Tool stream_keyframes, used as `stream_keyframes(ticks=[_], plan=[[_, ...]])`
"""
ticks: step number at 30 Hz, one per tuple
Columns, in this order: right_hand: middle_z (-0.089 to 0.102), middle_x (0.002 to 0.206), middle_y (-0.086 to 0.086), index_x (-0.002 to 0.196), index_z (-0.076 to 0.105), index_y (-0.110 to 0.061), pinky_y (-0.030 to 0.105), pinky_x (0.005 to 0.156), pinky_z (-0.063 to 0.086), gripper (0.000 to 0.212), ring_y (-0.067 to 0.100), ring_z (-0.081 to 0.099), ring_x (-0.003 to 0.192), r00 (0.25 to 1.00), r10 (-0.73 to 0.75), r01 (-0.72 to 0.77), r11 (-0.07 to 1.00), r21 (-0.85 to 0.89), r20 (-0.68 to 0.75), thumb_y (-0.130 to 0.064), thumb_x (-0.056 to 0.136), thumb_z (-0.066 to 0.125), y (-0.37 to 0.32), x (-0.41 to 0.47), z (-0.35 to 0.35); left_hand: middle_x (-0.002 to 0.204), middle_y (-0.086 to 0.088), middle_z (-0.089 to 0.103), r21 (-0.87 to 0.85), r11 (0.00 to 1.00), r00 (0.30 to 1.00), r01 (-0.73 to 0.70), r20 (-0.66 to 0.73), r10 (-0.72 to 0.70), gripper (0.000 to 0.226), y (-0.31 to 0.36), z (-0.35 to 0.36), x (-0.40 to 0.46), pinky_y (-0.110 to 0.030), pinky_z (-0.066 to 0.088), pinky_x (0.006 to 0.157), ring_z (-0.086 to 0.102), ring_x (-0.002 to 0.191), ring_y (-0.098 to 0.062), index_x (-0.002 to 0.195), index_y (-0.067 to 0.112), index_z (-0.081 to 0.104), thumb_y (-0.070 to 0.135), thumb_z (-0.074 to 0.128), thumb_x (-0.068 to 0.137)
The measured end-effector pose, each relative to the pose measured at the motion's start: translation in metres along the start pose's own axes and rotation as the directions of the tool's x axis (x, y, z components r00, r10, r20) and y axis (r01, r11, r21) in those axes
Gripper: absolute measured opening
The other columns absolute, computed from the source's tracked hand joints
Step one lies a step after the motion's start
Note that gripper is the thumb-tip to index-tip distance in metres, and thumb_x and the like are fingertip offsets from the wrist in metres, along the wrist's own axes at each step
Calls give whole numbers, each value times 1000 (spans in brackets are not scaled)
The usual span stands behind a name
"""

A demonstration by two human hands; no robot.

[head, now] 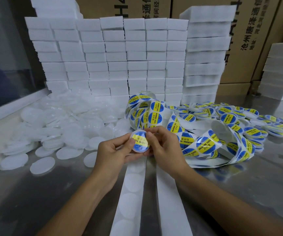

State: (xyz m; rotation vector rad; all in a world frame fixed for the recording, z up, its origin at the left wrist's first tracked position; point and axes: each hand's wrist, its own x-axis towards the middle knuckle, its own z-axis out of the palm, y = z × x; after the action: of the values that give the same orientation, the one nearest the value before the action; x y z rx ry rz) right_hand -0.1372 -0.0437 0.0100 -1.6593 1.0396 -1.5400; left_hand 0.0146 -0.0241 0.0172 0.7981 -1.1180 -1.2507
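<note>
Nearest to me, on the steel table (35, 193) this side of the lid, two spent backing strips (132, 193) run towards the person, with round blanks showing where labels have been peeled. Just beyond their far ends the lid (140, 142) is held up off the table between both hands: the left hand (113, 152) curls round its left rim with the thumb laid on the face, and the right hand (163, 147) pinches its right edge with thumb and fingertips. A blue and yellow label (139, 139) reading soldering paste already sits on the lid's face, so I judge the step in hand is pressing that label flat, and it looks nearly done. The next move, to my eye, calls for a last rub across the label, then setting the lid down among the labelled lids (239, 116) to the right of and beyond the lid, and taking a plain one from the white pile (65, 123) to its left. Just behind the lid the label strip (147, 113) loops loosely and trails off to its right. Farther behind the lid stand stacks of white foam blocks (117, 57), and behind those, cardboard boxes (250, 40). The right fingers cover part of the label's right edge, so I cannot tell whether it is fully stuck; the lid's underside is hidden, the label's small print is blurred, and the box lettering is cut off at the top
</note>
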Motion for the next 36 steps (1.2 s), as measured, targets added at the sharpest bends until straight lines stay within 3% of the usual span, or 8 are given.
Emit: stream_keyframes(ticks=[6, 11, 14, 19, 22, 29, 32, 36], plan=[[69, 88, 1, 109, 58, -28, 37, 62, 61, 53, 22, 68, 64, 995, 23, -11, 992, -124, 93, -34, 67, 89, 4, -3, -1, 95, -15, 75, -25, 999, 999, 36, -31, -37, 18, 1, -2, 4, -31, 60, 69, 74, 88, -30, 90, 14, 78, 18, 68, 76], [69, 67, 10, 89, 54, -20, 37, 49, 56, 29, 25, 70, 53, 998, 14, -15, 1000, 14, 66, -37, 82, 76, 3, 0, -4, 99, -15, 75, 59, 998, 999, 22, 43, -25, 31, 2, -5, 3, -34, 60, 72, 73, 91, -31, 103, 11, 75, 25, 68, 77], [68, 67, 7, 91, 53, -17, 46, 55, 58, 22, 27, 71, 60, 998, -5, 5, 1000, 4, 62, -32, 89, 69, 5, 0, -3, 102, -16, 74, 49, 999, 998, 8, 69, -11, 34, 1, -3, 2, -39, 60, 75, 72, 92, -34, 108, 8, 73, 25, 67, 79], [66, 90, -8, 111, 62, -29, 23, 65, 55, 36, 10, 64, 76, 987, -127, 147, 964, -221, 103, -37, 80, 79, 4, -1, -7, 81, -10, 76, 121, 992, 998, -38, -46, 43, 19, 0, -4, 2, -26, 57, 60, 73, 71, -22, 78, 21, 80, 34, 75, 65], [68, 79, -7, 97, 67, -25, 23, 62, 54, 38, 8, 64, 70, 980, -101, 140, 962, -236, 169, -51, 71, 79, 0, -2, -7, 73, -10, 74, 196, 978, 995, -79, -39, 88, 33, 0, -2, 3, -24, 54, 56, 70, 64, -19, 73, 18, 79, 48, 75, 61], [67, 70, 0, 95, 68, -21, 41, 60, 55, 6, 17, 64, 62, 993, -112, 106, 981, -164, -28, -20, 96, 62, -4, 7, -14, 85, 0, 75, 223, 973, 996, -59, -51, 72, 31, -7, 5, 2, -26, 56, 58, 72, 73, -15, 90, 29, 76, 45, 77, 65], [67, 74, -6, 92, 67, -22, 35, 62, 55, 8, 17, 65, 68, 980, -50, 28, 993, -116, -191, -15, 94, 64, -6, 17, -29, 94, 15, 69, 498, 857, 990, -130, 23, 136, 38, -20, 12, 0, -24, 55, 66, 67, 80, -8, 95, 40, 63, 30, 87, 68], [74, 80, -8, 89, 71, -26, 17, 66, 54, 13, 8, 68, 75, 938, 63, -69, 998, -6, -341, -14, 91, 68, -8, 32, -60, 104, 32, 60, 667, 719, 975, -196, 211, 70, 44, -32, 19, -8, -9, 45, 74, 59, 97, 3, 100, 49, 52, 43, 83, 69]])
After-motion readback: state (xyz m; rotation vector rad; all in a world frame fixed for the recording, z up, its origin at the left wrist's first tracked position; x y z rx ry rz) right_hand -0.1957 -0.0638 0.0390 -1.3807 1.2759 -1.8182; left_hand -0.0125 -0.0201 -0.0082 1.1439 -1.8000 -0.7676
